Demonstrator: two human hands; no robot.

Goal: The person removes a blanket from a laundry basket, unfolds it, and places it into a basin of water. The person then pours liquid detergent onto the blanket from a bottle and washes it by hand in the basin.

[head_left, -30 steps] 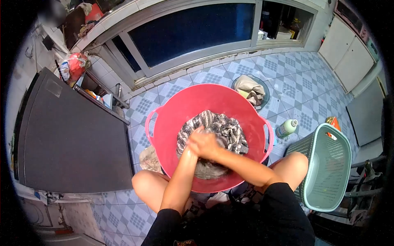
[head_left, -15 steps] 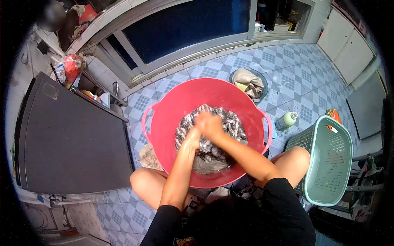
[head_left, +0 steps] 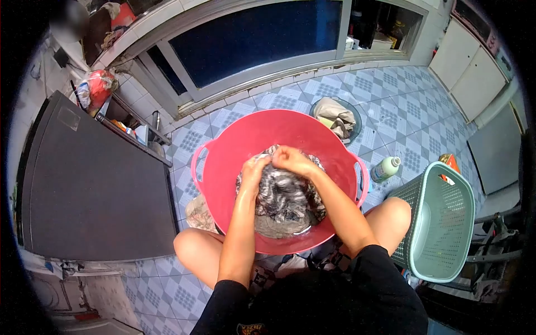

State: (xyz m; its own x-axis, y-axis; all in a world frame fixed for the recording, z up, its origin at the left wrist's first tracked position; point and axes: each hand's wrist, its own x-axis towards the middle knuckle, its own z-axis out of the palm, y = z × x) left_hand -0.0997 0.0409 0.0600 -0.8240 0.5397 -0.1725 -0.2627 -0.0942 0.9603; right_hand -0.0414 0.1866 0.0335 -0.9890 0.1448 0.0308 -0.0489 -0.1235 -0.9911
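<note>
A wet black-and-white patterned cloth (head_left: 285, 192) lies bunched in the large pink tub (head_left: 223, 151), with greyish water (head_left: 279, 228) showing at the near side. My left hand (head_left: 254, 172) is closed on the cloth's upper left part. Beside it, my right hand (head_left: 291, 160) has its fingers curled and pinching the cloth's top edge. Only a small gap separates the two hands, and the cloth hangs down between and below them. The fingertips are partly blurred.
Right of the tub stand a pale green bottle (head_left: 385, 169) and a green laundry basket (head_left: 441, 223). Beyond the tub, a basin (head_left: 357, 124) holds beige cloth (head_left: 335, 115). A dark cabinet-like box (head_left: 95, 184) stands at left; more cloth (head_left: 199, 213) lies by the tub on the tiled floor.
My hands were pressed together over the cloth. Now they are apart, left hand further left, with a stretch of the cloth spread below them.
</note>
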